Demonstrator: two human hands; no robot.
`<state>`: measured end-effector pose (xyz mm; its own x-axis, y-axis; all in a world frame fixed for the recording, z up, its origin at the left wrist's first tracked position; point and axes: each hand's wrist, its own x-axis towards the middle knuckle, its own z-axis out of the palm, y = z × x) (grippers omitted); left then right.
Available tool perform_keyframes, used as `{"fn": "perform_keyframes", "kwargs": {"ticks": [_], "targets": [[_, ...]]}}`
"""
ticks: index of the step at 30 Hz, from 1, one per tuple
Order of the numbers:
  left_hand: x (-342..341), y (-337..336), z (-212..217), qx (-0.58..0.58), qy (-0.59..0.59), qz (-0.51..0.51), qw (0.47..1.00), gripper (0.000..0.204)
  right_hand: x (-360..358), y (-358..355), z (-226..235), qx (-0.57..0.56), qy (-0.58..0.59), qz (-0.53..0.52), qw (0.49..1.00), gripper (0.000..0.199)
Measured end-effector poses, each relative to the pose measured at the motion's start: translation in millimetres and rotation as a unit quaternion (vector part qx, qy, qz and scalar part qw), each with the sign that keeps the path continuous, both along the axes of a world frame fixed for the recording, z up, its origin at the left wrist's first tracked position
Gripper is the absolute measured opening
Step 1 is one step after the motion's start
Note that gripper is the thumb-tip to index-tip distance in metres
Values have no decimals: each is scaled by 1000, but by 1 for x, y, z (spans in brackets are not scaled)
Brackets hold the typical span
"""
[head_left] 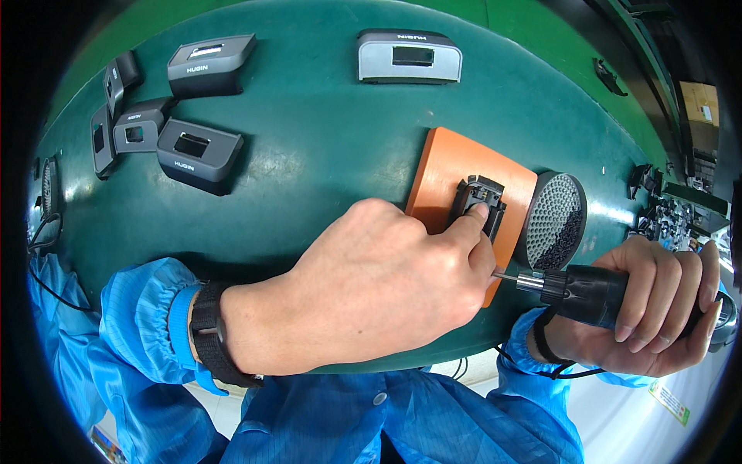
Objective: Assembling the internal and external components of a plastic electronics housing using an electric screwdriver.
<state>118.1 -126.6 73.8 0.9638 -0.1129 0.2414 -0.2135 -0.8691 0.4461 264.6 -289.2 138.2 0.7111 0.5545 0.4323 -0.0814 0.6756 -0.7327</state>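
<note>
Small black plastic part (478,203) lying on an orange mat (448,166), right of centre on the green table (325,139), pinned under the index fingertip of the left hand (379,282). Left hand's other fingers curled loosely into the palm, index alone stretched forward and pressing down on the near end of the part. Black strap around the left wrist, blue sleeve behind it. Just to the right, black electric screwdriver (610,298) lying level, metal bit pointing left at the near edge of the orange mat and close to the left hand's knuckles; whether touching them, cannot tell. Right hand (657,305) wrapped tight around the screwdriver's body, fingers closed over the top, a black cord looped at the wrist. Round perforated dish (553,220) tilted up just beside the mat's right edge, small dark screws heaped in its lower part. Further out, grey and black housings with rectangular windows: one (409,56) at the far side near top centre, another (211,65) at upper left, a third (199,155) nearer in on the left, and smaller dark ones (137,124) clustered by the table's left rim. Small dark clip (610,77) lying apart at upper right. Cluttered parts tray (680,220) beyond the table's right edge.
</note>
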Motion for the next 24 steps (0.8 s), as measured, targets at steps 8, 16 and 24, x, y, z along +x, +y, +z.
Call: {"fn": "perform_keyframes", "kwargs": {"ticks": [8,16,24], "targets": [[0,1,2,29,18,-14,999,25,3,6,-3,-32,-41,39,998,14],[-8,-3,-1,94,27,-12,995,47,18,8,-2,-20,-84,53,995,16],[-13,-3,0,147,33,-18,988,48,22,20,-10,-174,-229,111,951,27]]}}
